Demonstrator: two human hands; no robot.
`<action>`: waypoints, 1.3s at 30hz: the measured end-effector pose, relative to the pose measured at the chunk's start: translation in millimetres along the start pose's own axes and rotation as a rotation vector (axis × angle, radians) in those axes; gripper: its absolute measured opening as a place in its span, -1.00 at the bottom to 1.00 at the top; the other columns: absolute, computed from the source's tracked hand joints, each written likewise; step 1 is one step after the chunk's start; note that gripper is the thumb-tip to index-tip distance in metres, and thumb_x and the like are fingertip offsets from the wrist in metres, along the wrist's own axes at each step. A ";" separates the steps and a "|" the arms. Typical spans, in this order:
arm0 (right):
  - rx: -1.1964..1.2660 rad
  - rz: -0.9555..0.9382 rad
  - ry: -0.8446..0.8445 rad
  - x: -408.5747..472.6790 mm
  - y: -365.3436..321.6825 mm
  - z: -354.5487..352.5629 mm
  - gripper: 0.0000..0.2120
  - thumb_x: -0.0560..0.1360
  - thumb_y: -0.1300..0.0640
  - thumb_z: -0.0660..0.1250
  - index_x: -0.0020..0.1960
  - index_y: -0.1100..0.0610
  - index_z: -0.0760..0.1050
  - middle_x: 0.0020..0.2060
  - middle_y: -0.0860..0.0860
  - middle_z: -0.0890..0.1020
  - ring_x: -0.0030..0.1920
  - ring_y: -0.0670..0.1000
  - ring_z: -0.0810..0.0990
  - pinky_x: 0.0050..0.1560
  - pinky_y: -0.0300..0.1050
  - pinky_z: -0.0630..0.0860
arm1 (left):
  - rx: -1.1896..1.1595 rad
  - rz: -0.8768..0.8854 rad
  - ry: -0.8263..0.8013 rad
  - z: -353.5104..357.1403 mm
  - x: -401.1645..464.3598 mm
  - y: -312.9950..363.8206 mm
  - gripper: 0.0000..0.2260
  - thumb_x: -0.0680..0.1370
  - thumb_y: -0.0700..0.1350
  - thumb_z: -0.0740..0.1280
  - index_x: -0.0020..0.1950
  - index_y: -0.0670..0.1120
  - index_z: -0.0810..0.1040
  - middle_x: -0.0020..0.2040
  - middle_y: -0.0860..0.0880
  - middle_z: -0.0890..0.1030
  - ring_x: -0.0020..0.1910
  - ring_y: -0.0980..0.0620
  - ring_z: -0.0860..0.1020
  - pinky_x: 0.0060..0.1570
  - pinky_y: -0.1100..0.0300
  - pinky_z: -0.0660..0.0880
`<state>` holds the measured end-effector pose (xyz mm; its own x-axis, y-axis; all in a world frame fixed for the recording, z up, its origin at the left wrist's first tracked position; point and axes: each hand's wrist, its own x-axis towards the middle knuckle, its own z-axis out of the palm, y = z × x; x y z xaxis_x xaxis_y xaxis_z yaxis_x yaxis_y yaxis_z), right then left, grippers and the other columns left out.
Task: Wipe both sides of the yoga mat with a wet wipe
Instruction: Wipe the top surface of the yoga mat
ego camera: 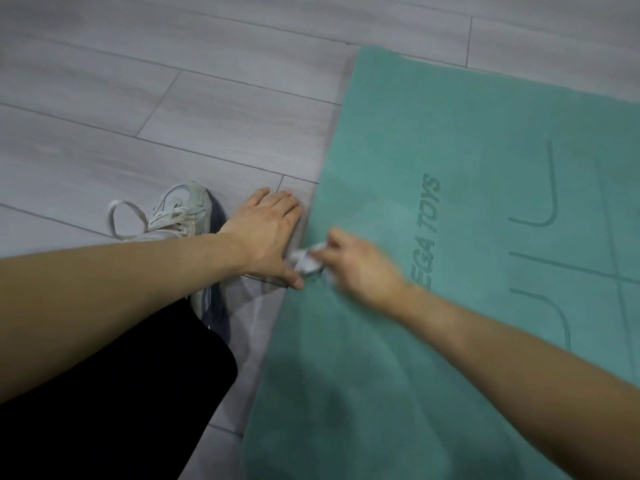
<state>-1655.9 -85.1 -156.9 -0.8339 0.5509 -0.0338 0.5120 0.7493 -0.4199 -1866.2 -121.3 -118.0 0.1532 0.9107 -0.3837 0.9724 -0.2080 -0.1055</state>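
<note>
Head view: a teal foam yoga mat [450, 202] lies flat on the pale grey plank floor [138, 98], its left edge beside both hands.

On that edge the blurred right hand [356, 265] pinches a crumpled white wet wipe [306, 261] against the mat. The left hand [266, 233] rests with straight, spread fingers on the floor, thumb touching the mat's edge. A grey laced sneaker [180, 209] and a black trouser leg [104, 393] sit just left.

yoga mat [450, 202] on floor [138, 81], right; shoe [180, 209] left | wet wipe [306, 261] at mat's left edge
</note>
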 end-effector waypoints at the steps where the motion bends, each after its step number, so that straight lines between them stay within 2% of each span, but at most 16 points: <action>1: -0.048 0.164 0.107 14.4 22.1 -13.9 -0.70 0.53 0.20 0.39 0.25 0.06 0.66 -0.04 0.11 0.46 -0.10 0.24 0.58 -0.10 0.02 0.46 | 0.009 -0.005 0.004 1.5 0.4 -0.9 0.31 0.19 0.69 0.29 0.66 -0.17 0.15 0.69 -0.14 0.19 0.70 -0.10 0.06 0.67 -0.11 -0.07; 3: -0.005 0.566 0.310 37.4 52.3 -32.0 -0.68 0.53 0.24 0.37 0.25 0.09 0.67 -0.01 0.12 0.46 -0.06 0.27 0.60 -0.04 -0.01 0.46 | 0.019 -0.012 -0.004 0.5 1.5 -1.6 0.33 0.18 0.71 0.28 0.67 -0.18 0.13 0.69 -0.15 0.17 0.70 -0.10 0.04 0.67 -0.12 -0.08; 4: 0.034 0.615 0.339 40.2 47.3 -27.4 -0.70 0.52 0.25 0.38 0.23 0.11 0.67 -0.01 0.12 0.46 -0.06 0.27 0.60 -0.05 -0.03 0.44 | 0.024 -0.017 -0.016 -0.7 2.0 -0.9 0.34 0.18 0.71 0.28 0.67 -0.18 0.12 0.70 -0.15 0.15 0.70 -0.10 0.03 0.67 -0.12 -0.10; 8: 0.047 -0.024 0.026 24.1 -7.9 11.1 -0.74 0.49 0.17 0.40 0.16 0.13 0.67 -0.09 0.14 0.45 -0.14 0.22 0.54 -0.17 -0.02 0.39 | 0.065 -0.055 -0.064 -5.8 0.2 2.1 0.35 0.20 0.71 0.26 0.69 -0.20 0.08 0.71 -0.16 0.10 0.71 -0.12 -0.03 0.67 -0.15 -0.12; 9: 0.037 -0.029 0.024 29.8 5.0 2.4 -0.73 0.51 0.16 0.38 0.19 0.13 0.67 -0.08 0.16 0.46 -0.14 0.23 0.55 -0.15 0.01 0.44 | 0.069 -0.062 -0.066 -5.8 -0.8 2.3 0.35 0.21 0.71 0.26 0.69 -0.21 0.07 0.71 -0.17 0.10 0.71 -0.12 -0.04 0.67 -0.15 -0.13; 13: 0.054 0.581 0.371 64.8 57.9 -23.8 -0.70 0.58 0.24 0.29 0.24 0.12 0.67 -0.04 0.09 0.40 -0.07 0.26 0.57 -0.06 0.01 0.47 | 0.101 -0.045 -0.046 -6.4 0.0 1.4 0.36 0.21 0.73 0.22 0.70 -0.21 0.06 0.71 -0.16 0.09 0.71 -0.13 -0.01 0.67 -0.15 -0.13; 18: 0.078 -0.115 0.009 32.7 13.0 3.0 -0.70 0.51 0.12 0.36 0.21 0.10 0.69 -0.10 0.14 0.46 -0.15 0.08 0.48 -0.16 0.00 0.36 | 0.114 -0.058 -0.051 -6.1 -2.9 1.4 0.33 0.22 0.73 0.19 0.68 -0.19 0.08 0.70 -0.16 0.12 0.71 -0.12 0.00 0.67 -0.16 -0.10; 22: 0.104 0.569 0.373 62.3 62.4 -34.6 -0.85 0.60 0.16 0.32 0.10 0.09 0.65 -0.10 0.08 0.48 -0.08 0.19 0.59 -0.07 -0.05 0.41 | 0.083 -0.037 -0.031 -5.6 -1.8 0.9 0.32 0.21 0.74 0.19 0.69 -0.17 0.09 0.70 -0.14 0.13 0.69 -0.13 0.05 0.66 -0.14 -0.04; 24: 0.148 0.340 0.270 43.1 18.3 -21.7 -0.96 0.58 0.17 0.37 0.02 0.10 0.58 -0.09 0.13 0.52 -0.11 0.18 0.57 -0.09 0.03 0.40 | 0.067 -0.022 -0.021 -5.1 -1.1 1.1 0.31 0.21 0.72 0.23 0.67 -0.16 0.11 0.69 -0.12 0.16 0.68 -0.13 0.09 0.65 -0.12 0.02; 27: 0.066 -0.147 -0.028 12.3 3.6 5.1 -0.75 0.56 0.13 0.38 0.22 0.12 0.66 -0.09 0.14 0.45 -0.15 0.15 0.51 -0.17 0.02 0.37 | 0.061 -0.027 -0.018 -4.8 -3.2 1.3 0.29 0.22 0.71 0.23 0.67 -0.15 0.12 0.69 -0.11 0.17 0.67 -0.11 0.12 0.64 -0.12 0.08; 28: 0.038 -0.099 -0.007 19.7 24.0 -0.3 -0.72 0.56 0.11 0.37 0.24 0.10 0.67 -0.09 0.12 0.44 -0.15 0.16 0.51 -0.18 0.02 0.40 | 0.053 -0.026 -0.019 -4.3 -3.5 1.5 0.29 0.22 0.71 0.22 0.67 -0.14 0.12 0.69 -0.11 0.17 0.67 -0.11 0.12 0.64 -0.12 0.09; 31: 0.135 0.522 0.359 52.8 59.6 -17.9 -0.79 0.61 0.13 0.30 0.19 0.12 0.63 -0.12 0.03 0.45 -0.14 0.15 0.53 -0.19 0.02 0.46 | 0.008 -0.037 -0.015 -4.5 -3.2 0.4 0.32 0.20 0.72 0.25 0.69 -0.14 0.10 0.70 -0.09 0.15 0.67 -0.10 0.13 0.63 -0.11 0.12; 32: 0.158 0.575 0.399 50.6 48.3 -13.7 -0.85 0.62 0.13 0.30 0.13 0.14 0.58 -0.14 0.00 0.47 -0.15 0.14 0.54 -0.24 -0.01 0.42 | -0.003 -0.035 -0.021 -5.0 -2.4 0.0 0.32 0.19 0.71 0.26 0.69 -0.14 0.09 0.70 -0.09 0.14 0.67 -0.10 0.13 0.63 -0.10 0.14; 35: 0.091 -0.014 -0.005 23.5 -10.8 10.9 -0.79 0.57 0.16 0.37 0.18 0.17 0.61 -0.08 0.11 0.46 -0.12 0.19 0.54 -0.18 0.01 0.41 | -0.010 -0.045 -0.035 -6.7 -3.4 1.3 0.32 0.19 0.70 0.28 0.69 -0.14 0.09 0.70 -0.09 0.13 0.67 -0.09 0.15 0.60 -0.09 0.20; 37: -0.018 -0.291 -0.105 28.1 11.5 -7.3 -0.71 0.55 0.17 0.37 0.26 0.17 0.63 -0.05 0.16 0.46 -0.08 0.16 0.52 -0.15 -0.01 0.37 | -0.004 -0.048 -0.025 -6.5 -5.0 2.6 0.31 0.19 0.70 0.28 0.68 -0.14 0.10 0.69 -0.09 0.16 0.66 -0.09 0.18 0.59 -0.10 0.22; 39: -0.121 -0.035 0.028 58.4 47.3 -31.8 -0.73 0.58 0.17 0.34 0.24 0.15 0.66 -0.04 0.15 0.43 -0.03 0.19 0.53 -0.12 -0.04 0.31 | -0.003 -0.030 -0.011 -6.2 -3.6 1.6 0.30 0.20 0.70 0.29 0.68 -0.13 0.11 0.69 -0.08 0.17 0.65 -0.09 0.19 0.59 -0.10 0.23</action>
<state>-1673.8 -5.8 -150.0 -0.8463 0.5326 0.0054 0.5054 0.8062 -0.3075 -1864.1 -122.7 -111.1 0.1221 0.9124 -0.3906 0.9771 -0.1797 -0.1143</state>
